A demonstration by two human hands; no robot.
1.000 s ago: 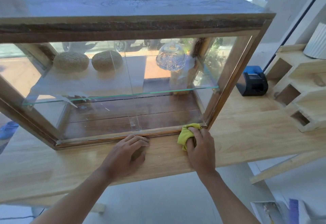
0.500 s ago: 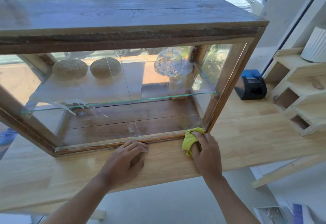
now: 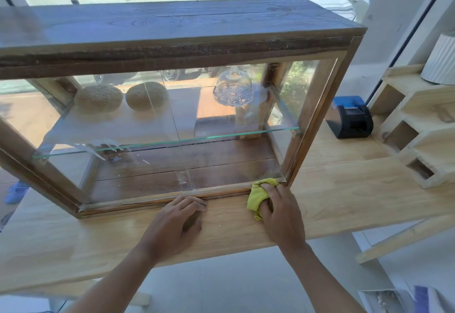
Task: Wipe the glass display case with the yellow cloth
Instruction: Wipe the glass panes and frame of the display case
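Note:
A wood-framed glass display case (image 3: pixel 172 51) stands on a pale wooden counter (image 3: pixel 344 189). My right hand (image 3: pixel 280 211) grips a bunched yellow cloth (image 3: pixel 258 195) and presses it against the case's lower front frame, at the bottom right corner. My left hand (image 3: pixel 177 224) rests on the counter with curled fingers, fingertips touching the bottom frame near its middle, holding nothing. Inside, on a glass shelf (image 3: pixel 197 139), sit two round woven items (image 3: pixel 98 98) and a cut-glass dome (image 3: pixel 232 88).
A black and blue receipt printer (image 3: pixel 352 118) sits on the counter right of the case. A stepped wooden shelf unit (image 3: pixel 418 125) with a white ribbed pot (image 3: pixel 440 61) stands at the far right. Behind the case is a window onto parked cars.
My view has dropped, so the case appears lower in the frame. My right hand and the cloth stay at the bottom right corner, nudged slightly right. The left hand has not moved.

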